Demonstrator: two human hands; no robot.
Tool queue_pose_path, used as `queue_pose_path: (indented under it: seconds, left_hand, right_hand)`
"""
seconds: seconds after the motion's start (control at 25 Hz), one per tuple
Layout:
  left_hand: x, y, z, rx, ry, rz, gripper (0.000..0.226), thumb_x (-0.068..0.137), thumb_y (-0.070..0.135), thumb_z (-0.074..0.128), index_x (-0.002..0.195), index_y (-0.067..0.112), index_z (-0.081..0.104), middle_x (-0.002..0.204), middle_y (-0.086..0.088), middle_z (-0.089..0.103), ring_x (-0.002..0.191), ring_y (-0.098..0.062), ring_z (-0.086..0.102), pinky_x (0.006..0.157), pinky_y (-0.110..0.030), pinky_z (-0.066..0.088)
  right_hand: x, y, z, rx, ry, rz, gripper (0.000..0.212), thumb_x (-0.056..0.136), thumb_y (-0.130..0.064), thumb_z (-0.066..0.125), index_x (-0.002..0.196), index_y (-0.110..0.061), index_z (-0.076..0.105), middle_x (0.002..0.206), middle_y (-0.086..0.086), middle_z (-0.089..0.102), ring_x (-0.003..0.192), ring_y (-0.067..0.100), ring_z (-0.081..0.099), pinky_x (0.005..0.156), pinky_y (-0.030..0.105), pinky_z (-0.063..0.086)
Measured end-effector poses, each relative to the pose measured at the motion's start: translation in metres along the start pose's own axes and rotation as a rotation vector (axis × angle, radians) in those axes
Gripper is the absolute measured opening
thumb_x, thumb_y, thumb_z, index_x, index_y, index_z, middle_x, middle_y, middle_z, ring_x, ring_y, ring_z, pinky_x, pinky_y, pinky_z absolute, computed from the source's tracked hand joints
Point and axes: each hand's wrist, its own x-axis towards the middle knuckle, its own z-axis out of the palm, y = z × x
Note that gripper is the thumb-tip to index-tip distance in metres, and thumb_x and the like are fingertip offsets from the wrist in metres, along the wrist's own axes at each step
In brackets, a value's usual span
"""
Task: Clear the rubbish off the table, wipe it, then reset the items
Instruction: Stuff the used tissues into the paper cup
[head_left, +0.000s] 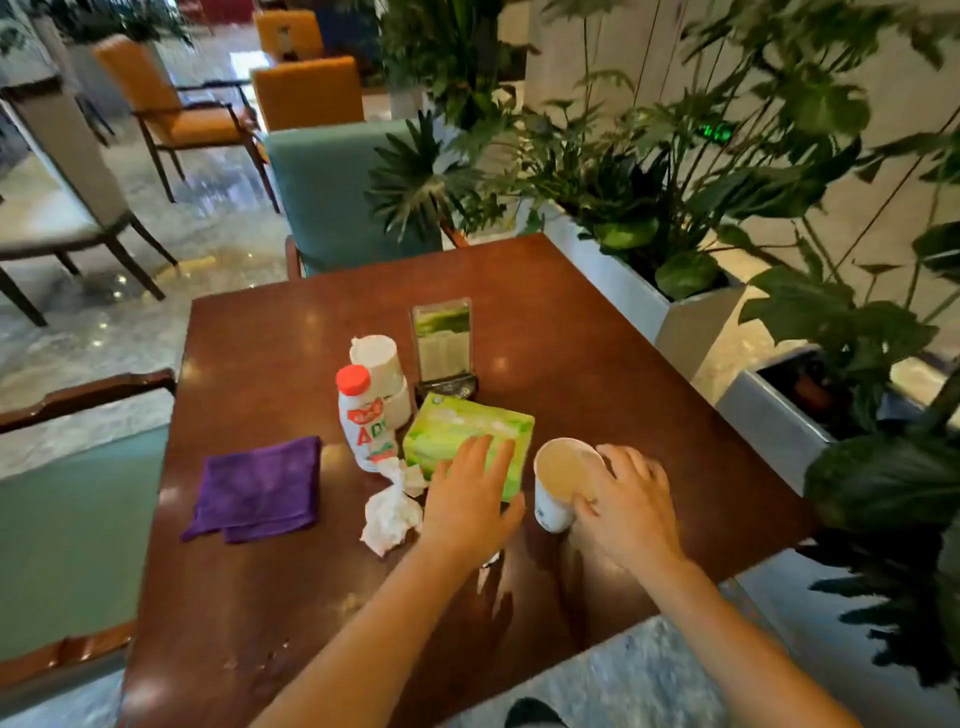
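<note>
Glossy wooden table (571, 322), matt purple cloth (260, 486), crumpled tissue paper (389, 514), paper cup (558, 486).

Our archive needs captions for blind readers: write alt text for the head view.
A person's right hand grips a paper cup on a brown table while the left hand rests on a green tissue box. Nearby lie a crumpled tissue, a white bottle and a purple cloth.

Lobby café or lounge: upholstered armchairs (187, 111), marble floor (218, 208), planter boxes (675, 312), table sign holder (441, 338).
</note>
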Motion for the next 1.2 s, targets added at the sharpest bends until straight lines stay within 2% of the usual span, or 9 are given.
queue_pose_path:
  seconds: [0.12, 0.28, 0.48, 0.6, 0.68, 0.76, 0.88, 1.04, 1.2]
  left_hand:
    - [0.001, 0.027, 0.03, -0.03, -0.055, 0.1, 0.064, 0.073, 0.039, 0.048, 0.133, 0.019, 0.04, 0.138, -0.016, 0.049, 0.126, -0.035, 0.047, 0.079, -0.043, 0.053]
    - [-0.005, 0.036, 0.053, -0.084, -0.14, 0.142, 0.065, 0.077, 0.035, 0.046, 0.137, 0.022, 0.024, 0.151, -0.013, 0.028, 0.14, -0.031, 0.023, 0.091, -0.045, 0.047]
    - [-0.008, 0.031, 0.049, -0.065, -0.159, 0.166, 0.059, 0.079, 0.036, 0.043, 0.134, 0.017, 0.04, 0.152, -0.01, 0.028, 0.139, -0.023, 0.016, 0.093, -0.041, 0.046]
    - [-0.014, 0.027, 0.045, -0.218, -0.212, 0.119, 0.063, 0.088, 0.031, 0.052, 0.144, 0.022, 0.025, 0.153, 0.006, -0.003, 0.141, -0.013, -0.007, 0.11, -0.035, 0.027]
    - [-0.022, 0.025, 0.037, -0.385, -0.206, 0.039, 0.077, 0.088, 0.028, 0.058, 0.147, 0.03, 0.009, 0.151, 0.015, -0.009, 0.141, -0.005, -0.008, 0.112, -0.021, 0.018]
    - [-0.034, 0.019, 0.031, -0.586, -0.163, -0.118, 0.088, 0.083, 0.03, 0.066, 0.144, 0.036, 0.002, 0.154, 0.016, 0.001, 0.14, 0.0, 0.003, 0.107, -0.007, 0.018]
    - [-0.053, 0.006, 0.022, -0.856, -0.052, -0.36, 0.099, 0.071, 0.042, 0.077, 0.143, 0.037, 0.008, 0.147, 0.012, 0.033, 0.132, 0.004, 0.031, 0.105, -0.016, 0.031]
    - [-0.074, -0.007, 0.008, -1.002, 0.091, -0.429, 0.078, 0.069, 0.028, 0.082, 0.132, 0.036, 0.037, 0.129, 0.016, 0.053, 0.121, 0.001, 0.048, 0.098, -0.017, 0.041]
    - [-0.096, -0.027, 0.002, -1.07, 0.163, -0.572, 0.074, 0.059, 0.041, 0.082, 0.124, 0.035, 0.046, 0.118, 0.021, 0.06, 0.113, -0.002, 0.055, 0.09, -0.018, 0.046]
  right_hand:
    - [-0.008, 0.018, 0.013, 0.097, 0.009, -0.147, 0.049, 0.062, -0.021, 0.079, 0.107, -0.013, 0.062, 0.115, 0.009, 0.062, 0.111, 0.031, 0.055, 0.081, 0.043, 0.051]
    - [-0.015, 0.038, 0.026, 0.174, -0.005, -0.302, 0.039, 0.071, -0.02, 0.075, 0.108, -0.018, 0.065, 0.122, 0.003, 0.062, 0.124, 0.021, 0.045, 0.093, 0.036, 0.046]
    - [-0.013, 0.04, 0.027, 0.197, 0.095, -0.407, 0.021, 0.075, -0.009, 0.073, 0.095, -0.014, 0.071, 0.104, 0.001, 0.071, 0.113, 0.02, 0.053, 0.096, 0.029, 0.034]
    - [-0.012, 0.037, 0.027, 0.289, 0.1, -0.409, 0.015, 0.073, -0.002, 0.075, 0.086, -0.01, 0.073, 0.095, 0.0, 0.073, 0.107, 0.017, 0.056, 0.088, 0.028, 0.045]
    - [-0.011, 0.03, 0.023, 0.339, 0.078, -0.424, 0.007, 0.08, -0.005, 0.067, 0.083, -0.008, 0.072, 0.092, 0.001, 0.072, 0.105, 0.016, 0.055, 0.08, 0.031, 0.053]
    - [-0.011, 0.018, 0.015, 0.397, 0.06, -0.43, 0.005, 0.08, -0.006, 0.067, 0.082, -0.007, 0.072, 0.088, 0.001, 0.072, 0.098, 0.017, 0.059, 0.074, 0.031, 0.056]
    - [-0.015, -0.012, 0.002, 0.494, 0.061, -0.447, 0.012, 0.085, -0.013, 0.06, 0.082, -0.01, 0.072, 0.086, -0.003, 0.071, 0.096, 0.013, 0.058, 0.076, 0.022, 0.051]
    - [-0.019, -0.054, 0.008, 0.644, 0.02, -0.495, 0.02, 0.089, -0.017, 0.054, 0.09, -0.008, 0.072, 0.092, 0.0, 0.071, 0.102, 0.015, 0.059, 0.085, 0.026, 0.05]
    - [-0.017, -0.085, 0.016, 0.748, -0.03, -0.473, 0.016, 0.085, -0.017, 0.057, 0.091, -0.011, 0.071, 0.1, 0.002, 0.069, 0.104, 0.015, 0.058, 0.087, 0.033, 0.051]
